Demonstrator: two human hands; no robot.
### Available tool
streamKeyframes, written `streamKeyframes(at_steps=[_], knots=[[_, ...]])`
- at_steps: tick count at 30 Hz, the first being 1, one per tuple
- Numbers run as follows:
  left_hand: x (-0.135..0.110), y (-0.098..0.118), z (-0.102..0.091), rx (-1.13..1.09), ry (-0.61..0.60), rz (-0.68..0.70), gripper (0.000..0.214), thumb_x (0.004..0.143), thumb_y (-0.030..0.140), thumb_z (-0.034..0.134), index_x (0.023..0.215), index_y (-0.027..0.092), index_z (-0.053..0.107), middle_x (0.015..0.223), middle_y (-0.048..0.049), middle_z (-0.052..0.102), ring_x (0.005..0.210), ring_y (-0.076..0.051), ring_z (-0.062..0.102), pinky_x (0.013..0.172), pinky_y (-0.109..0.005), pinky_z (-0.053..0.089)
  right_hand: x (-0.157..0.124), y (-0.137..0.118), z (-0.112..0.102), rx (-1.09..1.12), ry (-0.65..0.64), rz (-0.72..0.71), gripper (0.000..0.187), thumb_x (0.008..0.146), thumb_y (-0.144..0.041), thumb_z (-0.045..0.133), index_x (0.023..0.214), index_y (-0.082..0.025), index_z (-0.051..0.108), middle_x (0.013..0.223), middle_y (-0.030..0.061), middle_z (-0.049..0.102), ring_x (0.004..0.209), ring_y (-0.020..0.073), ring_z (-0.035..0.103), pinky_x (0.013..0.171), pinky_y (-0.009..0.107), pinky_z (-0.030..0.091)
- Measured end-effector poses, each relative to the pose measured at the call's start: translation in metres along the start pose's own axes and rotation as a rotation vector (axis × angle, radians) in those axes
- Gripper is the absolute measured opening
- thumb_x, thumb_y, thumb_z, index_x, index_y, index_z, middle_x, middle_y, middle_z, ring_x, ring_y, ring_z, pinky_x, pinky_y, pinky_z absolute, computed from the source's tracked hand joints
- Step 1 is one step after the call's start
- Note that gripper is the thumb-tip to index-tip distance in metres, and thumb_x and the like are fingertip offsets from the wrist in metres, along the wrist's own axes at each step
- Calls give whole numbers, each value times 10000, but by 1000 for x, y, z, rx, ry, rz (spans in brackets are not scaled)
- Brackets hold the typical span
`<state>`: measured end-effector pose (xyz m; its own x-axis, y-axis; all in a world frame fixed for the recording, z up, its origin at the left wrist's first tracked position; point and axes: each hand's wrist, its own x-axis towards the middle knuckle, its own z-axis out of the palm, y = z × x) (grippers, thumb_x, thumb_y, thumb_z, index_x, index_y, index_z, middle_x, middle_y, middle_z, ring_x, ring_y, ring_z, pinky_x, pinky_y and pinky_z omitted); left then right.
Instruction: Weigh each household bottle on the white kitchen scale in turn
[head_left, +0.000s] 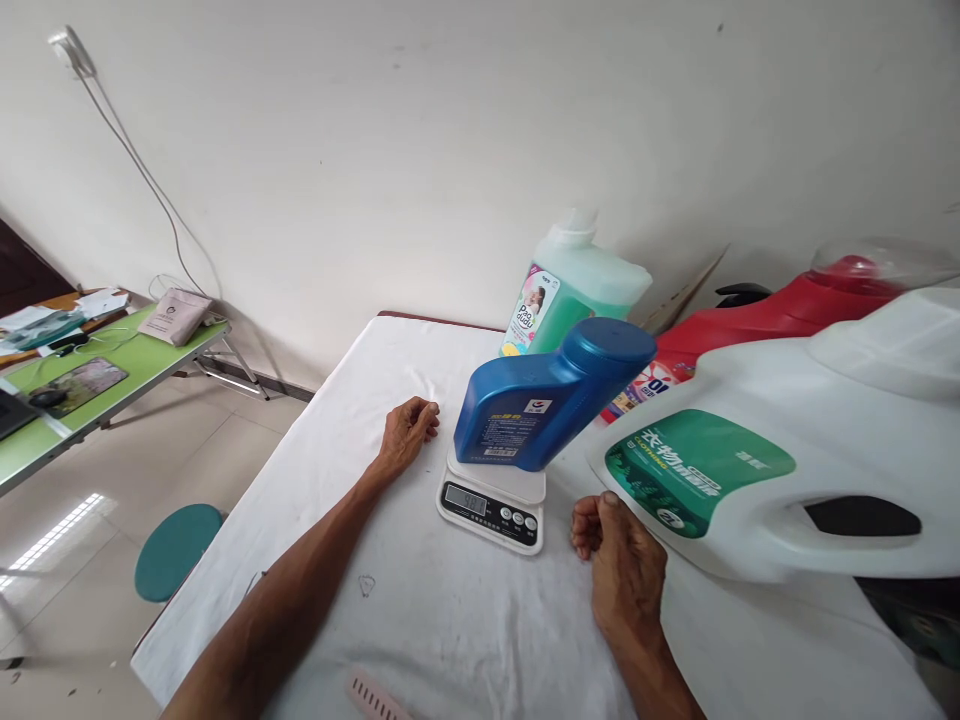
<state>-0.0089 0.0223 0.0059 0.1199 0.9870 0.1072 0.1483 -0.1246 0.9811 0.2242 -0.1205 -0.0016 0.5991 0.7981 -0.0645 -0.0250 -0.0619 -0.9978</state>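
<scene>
A blue bottle [517, 400] with a dark blue cap stands on a white digital kitchen scale [491, 515], whose display is lit with digits. My left hand [409, 435] rests on the white cloth just left of the bottle, fingers curled in and holding nothing visible. To the right of the scale, my right hand [619, 555] lies with its fingers folded and nothing showing in them. Neither hand touches the bottle. Close by my right hand is a large white detergent jug [795, 440] with a green label.
Behind the blue bottle stand a green-liquid detergent bottle [577, 280] and a red detergent bottle [750, 315]. A pink slotted strap [373, 695] lies at the table's near edge. A teal stool [178, 552] and a green-topped table [97, 365] are at left.
</scene>
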Motion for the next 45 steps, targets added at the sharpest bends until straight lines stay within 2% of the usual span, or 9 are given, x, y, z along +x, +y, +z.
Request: streamKeyframes(at_steps=[16,28,35,39,42,45], knots=[[1,-1,0,46,-6,-3,278,871,447,629,838,172,648,740,-32,663,626,-143,630,588,-264,495,2,1,0,-28,-5,10,574,880,-747,586,756,-188,617,619,-1,570,544,123,491,477,241,377],[2,-4,0,74,-12,10,248,880,414,616,853,169,643,745,-33,669,627,-144,633,592,-272,503,1,-1,1,-62,-21,-21,593,883,-761,565,737,-188,608,614,6,572,544,133,503,495,264,382],[3,-6,0,92,-10,5,243,880,409,606,852,170,642,741,-29,672,625,-138,633,593,-263,507,1,2,0,-45,-16,12,555,896,-728,570,749,-194,607,625,-6,571,548,127,501,494,254,381],[2,-5,0,69,-4,-4,272,879,435,620,840,167,641,744,-31,665,621,-137,625,580,-258,497,-2,-2,0,-67,-13,-98,511,935,-680,554,760,-202,595,642,-16,561,566,128,495,518,263,395],[-1,6,-1,-59,20,-11,409,904,557,589,933,156,659,827,-60,679,674,-157,652,595,-276,520,-6,-7,-1,-97,-14,-182,486,967,-645,528,758,-208,572,669,-17,557,602,135,496,555,274,405],[-5,24,-2,-182,24,40,538,911,637,573,1135,154,645,989,-95,693,820,-193,699,730,-329,577,-11,-19,0,-103,1,-182,461,953,-644,548,793,-212,564,739,0,587,667,154,534,614,290,437]])
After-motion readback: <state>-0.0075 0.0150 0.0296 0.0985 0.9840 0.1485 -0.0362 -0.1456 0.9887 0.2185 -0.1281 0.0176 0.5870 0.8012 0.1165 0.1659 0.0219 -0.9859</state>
